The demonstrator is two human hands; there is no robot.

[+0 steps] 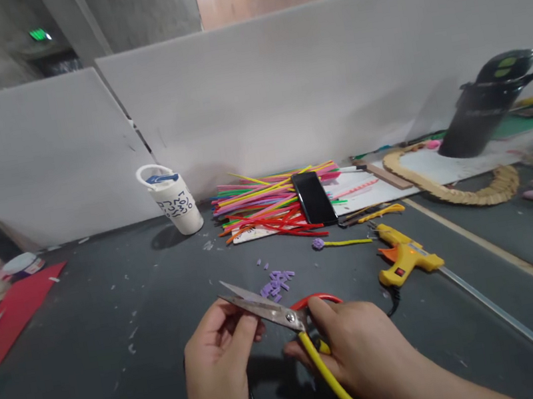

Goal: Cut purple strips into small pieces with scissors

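My right hand [354, 340] grips a pair of scissors [268, 310] with one red and one yellow handle, the blades slightly parted and pointing up to the left. Close to the blade tips, my left hand [225, 354] has its thumb and fingers pinched together; whatever lies between them is too small to make out. Just beyond the blades, a heap of short purple pieces [276, 284] rests on the dark table [115, 331]. Farther back is a yellow-green stem with a purple ball [318, 244] at its end.
Behind lie a bundle of coloured pipe cleaners [257, 201] and a black phone [314, 198]. A yellow glue gun [407, 258] with a long clear stick is on the right. A white cup [176, 203], a black tumbler [480, 112] and red paper [22, 316] stand or lie farther out.
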